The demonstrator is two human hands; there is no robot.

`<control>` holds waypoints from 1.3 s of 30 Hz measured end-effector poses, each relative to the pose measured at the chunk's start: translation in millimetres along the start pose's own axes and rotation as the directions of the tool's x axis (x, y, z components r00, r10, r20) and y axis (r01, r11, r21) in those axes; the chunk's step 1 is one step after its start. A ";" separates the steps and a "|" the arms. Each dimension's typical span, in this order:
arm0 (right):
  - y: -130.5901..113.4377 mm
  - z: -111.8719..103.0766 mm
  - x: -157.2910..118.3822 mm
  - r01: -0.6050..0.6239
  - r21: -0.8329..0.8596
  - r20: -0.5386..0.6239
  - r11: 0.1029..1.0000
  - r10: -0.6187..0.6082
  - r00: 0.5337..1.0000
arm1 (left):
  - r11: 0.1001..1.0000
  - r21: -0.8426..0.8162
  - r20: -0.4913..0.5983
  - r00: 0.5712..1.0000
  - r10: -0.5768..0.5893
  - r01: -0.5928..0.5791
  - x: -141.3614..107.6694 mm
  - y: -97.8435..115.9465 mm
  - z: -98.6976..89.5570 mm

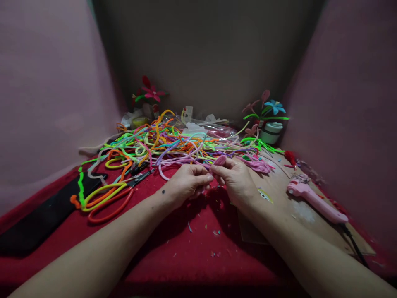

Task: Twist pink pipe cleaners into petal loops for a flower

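Over the middle of the red cloth, my two hands meet at the fingertips. My right hand (240, 182) is closed in a pinch on a small pink pipe-cleaner petal (220, 161), whose rounded end sticks up above the thumb. My left hand (189, 182) is closed too, thumb against forefinger, at the lower end of the petal; what lies between those fingers is hidden. Just behind the hands spreads a tangled heap of coloured pipe cleaners (161, 142). A bundle of pink pipe cleaners (260, 164) lies beyond my right hand.
Scissors (113, 203) with yellow and red handles lie left, by a black flat object (46, 217). A pink glue gun (316, 200) rests on a brown board (297, 223) at right. Pipe-cleaner flowers (151, 93) stand at the back. Scraps dot the red cloth (198, 256).
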State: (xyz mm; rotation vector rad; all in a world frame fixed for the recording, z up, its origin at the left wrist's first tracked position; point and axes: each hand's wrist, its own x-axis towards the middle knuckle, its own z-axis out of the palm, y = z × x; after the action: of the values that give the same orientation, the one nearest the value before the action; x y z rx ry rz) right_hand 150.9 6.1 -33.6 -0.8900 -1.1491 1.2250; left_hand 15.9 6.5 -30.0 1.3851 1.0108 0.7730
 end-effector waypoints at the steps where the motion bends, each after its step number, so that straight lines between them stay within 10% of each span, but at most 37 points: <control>1: 0.8 0.2 0.1 0.007 -0.001 -0.007 1.000 -0.007 1.000 | 1.000 0.019 -0.017 1.000 -0.001 0.001 -0.3 1.0 1.4; 11: 6.6 -1.1 4.6 -0.025 0.091 -0.100 0.996 0.034 0.994 | 0.835 0.494 -0.002 0.960 0.280 -0.242 1.3 -2.1 3.6; 17: 4.7 -4.0 8.6 -0.030 0.152 -0.153 0.988 0.054 0.987 | 0.907 0.420 0.102 0.992 -0.076 0.026 -0.7 8.4 -8.3; 23: 0.5 -0.7 3.6 -0.107 0.181 -0.056 0.978 0.119 0.991 | 0.951 0.306 -0.146 0.984 0.102 -0.053 -2.1 15.5 -7.3; 39: 12.5 0.7 -1.4 -0.188 0.058 0.170 0.980 0.176 0.970 | 0.861 0.458 -0.226 0.907 0.356 -0.223 -1.3 7.1 -6.4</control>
State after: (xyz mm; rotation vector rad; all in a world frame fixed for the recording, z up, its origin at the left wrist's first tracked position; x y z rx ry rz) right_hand 147.4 6.6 -45.7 -0.8652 -1.1630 1.5054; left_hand 10.5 8.5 -22.3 1.8668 1.2771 1.0619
